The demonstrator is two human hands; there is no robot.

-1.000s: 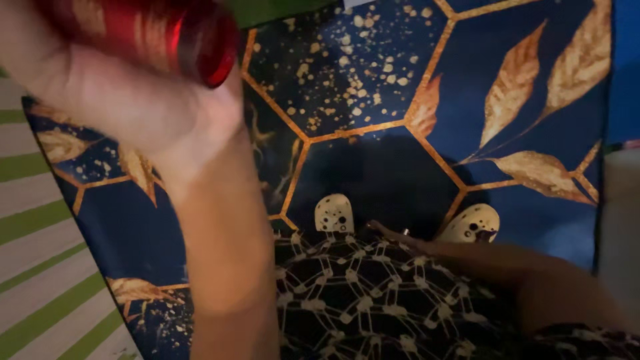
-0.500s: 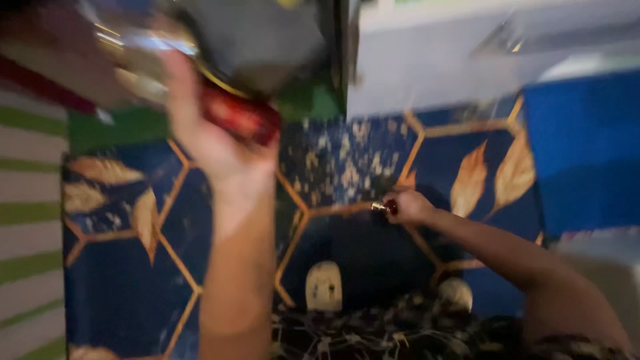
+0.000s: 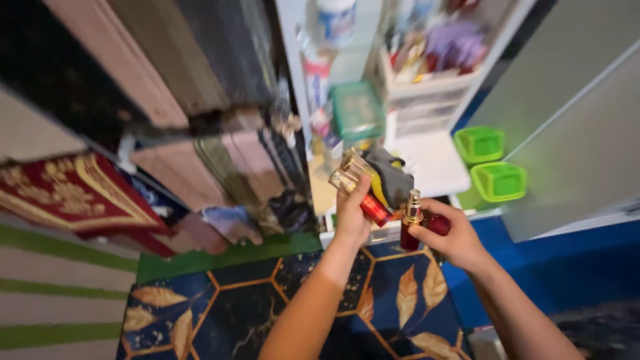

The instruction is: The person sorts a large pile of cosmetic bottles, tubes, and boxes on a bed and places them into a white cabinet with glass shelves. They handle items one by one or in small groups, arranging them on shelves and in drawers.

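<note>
My left hand is raised in front of a white shelf unit and grips a red bottle with a gold cap, tilted up to the left. Beside it my right hand holds a small red perfume bottle with a gold sprayer top upright. The two bottles are close together, almost touching. Both forearms reach up from the bottom of the view.
The shelf unit holds a green box, bottles, a dark cloth and small drawers. Two green tubs sit on the right. A blue mat with gold leaves lies below; folded fabrics hang on the left.
The view has swung up from the mat to the shelf. Both hands have risen and come together; my right hand now shows the small perfume bottle upright next to the left hand's bottle.
</note>
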